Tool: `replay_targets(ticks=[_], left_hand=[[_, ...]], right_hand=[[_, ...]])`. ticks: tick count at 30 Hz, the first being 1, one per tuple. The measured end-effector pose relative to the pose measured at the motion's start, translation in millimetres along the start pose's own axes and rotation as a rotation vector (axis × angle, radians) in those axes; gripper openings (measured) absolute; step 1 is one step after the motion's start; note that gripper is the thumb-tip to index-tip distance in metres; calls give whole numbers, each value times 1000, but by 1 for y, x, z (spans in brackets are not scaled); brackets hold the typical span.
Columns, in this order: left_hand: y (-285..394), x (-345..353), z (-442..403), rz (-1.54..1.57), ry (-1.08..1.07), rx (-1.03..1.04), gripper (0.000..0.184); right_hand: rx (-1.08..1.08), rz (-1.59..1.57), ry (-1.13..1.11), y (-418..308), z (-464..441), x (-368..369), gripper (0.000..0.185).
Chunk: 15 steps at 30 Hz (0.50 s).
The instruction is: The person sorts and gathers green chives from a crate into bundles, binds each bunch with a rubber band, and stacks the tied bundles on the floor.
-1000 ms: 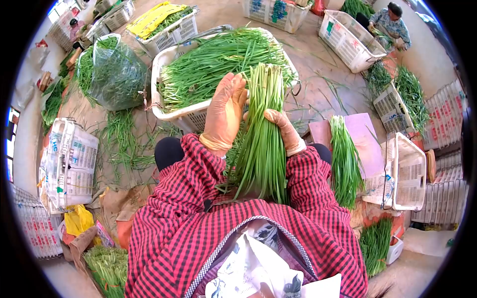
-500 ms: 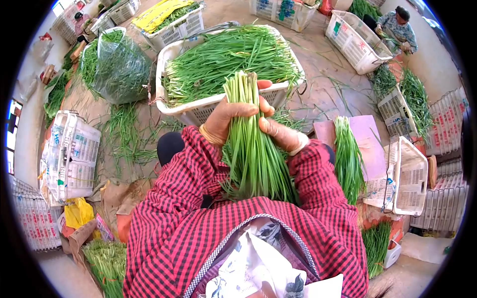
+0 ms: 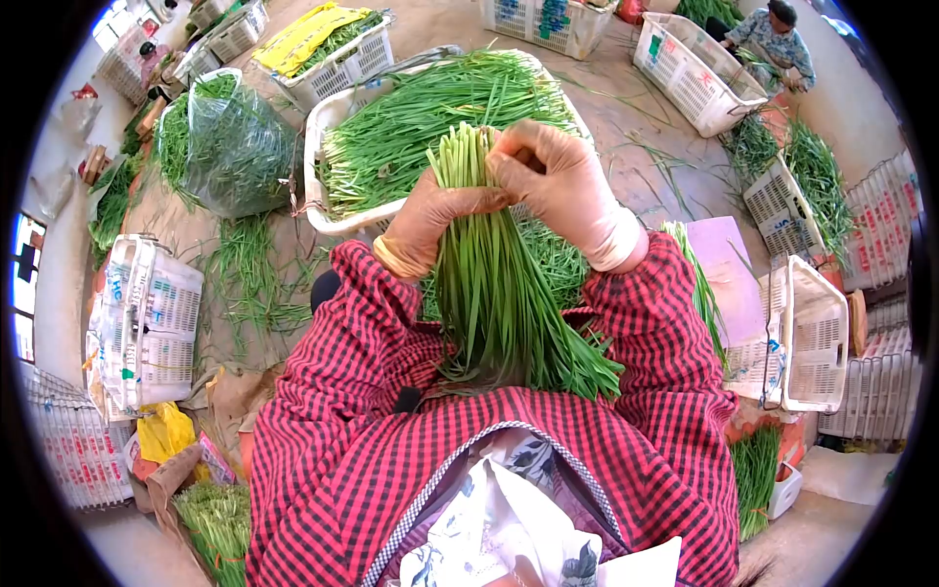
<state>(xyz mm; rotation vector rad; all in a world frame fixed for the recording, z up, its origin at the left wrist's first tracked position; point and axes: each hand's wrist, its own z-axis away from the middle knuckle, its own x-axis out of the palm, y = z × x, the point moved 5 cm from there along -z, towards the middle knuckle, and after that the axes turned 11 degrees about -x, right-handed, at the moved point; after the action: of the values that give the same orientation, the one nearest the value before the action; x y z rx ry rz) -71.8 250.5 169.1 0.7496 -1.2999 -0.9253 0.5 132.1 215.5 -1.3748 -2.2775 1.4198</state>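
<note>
A thick bunch of garlic chives point(image 3: 489, 293) is held upright in front of my chest, pale cut ends at the top and green leaves fanning down over my lap. My left hand point(image 3: 430, 217), in a thin glove, is wrapped round the bunch below its pale ends. At the upper right side of the bunch, my right hand point(image 3: 567, 186) is closed in a pinch on stalks near the cut ends; its fingertips partly hide what they grip. Just beyond both hands stands a white crate point(image 3: 315, 161) heaped with loose chives point(image 3: 440, 108).
More chives lie by a pink board point(image 3: 722, 269) on my right. White crates point(image 3: 817, 333) stand at both sides, and a plastic bag of greens point(image 3: 240, 147) is at the left. Another person point(image 3: 773, 49) sits at the far right beside a long crate point(image 3: 690, 73). Loose leaves litter the floor.
My right hand has risen from the side of the bunch to its cut ends and now pinches there. The bunch's leaves have swung right; my left hand keeps its hold.
</note>
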Motion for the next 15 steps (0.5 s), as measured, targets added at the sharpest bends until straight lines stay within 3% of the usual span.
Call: replay_targets(ticks=[1,2,5,6,7,9,13,15], left_hand=[[1,-2,0,-2,0,-1,45],[0,-5,0,-46,11,-47,45],[2,0,1,-61,14,-69,44],[4,4,2,-30,8,-46,44],[4,7,2,-31,6,-49,44],[4,12,2,35,-12,-16,45],[1,4,2,2,16,-39,49],[5,7,6,-29,38,-50,50]], right_hand=[[145,-314,12,1,-1,2,14],[251,-381,68,-5,1,-8,13],[160,-323,144,-2,2,-15,15],[105,-297,63,0,4,-5,18],[-27,-17,66,-4,6,-2,19],[-38,165,25,-4,7,-2,17],[15,158,-30,3,3,1,15],[90,-91,30,6,2,1,12]])
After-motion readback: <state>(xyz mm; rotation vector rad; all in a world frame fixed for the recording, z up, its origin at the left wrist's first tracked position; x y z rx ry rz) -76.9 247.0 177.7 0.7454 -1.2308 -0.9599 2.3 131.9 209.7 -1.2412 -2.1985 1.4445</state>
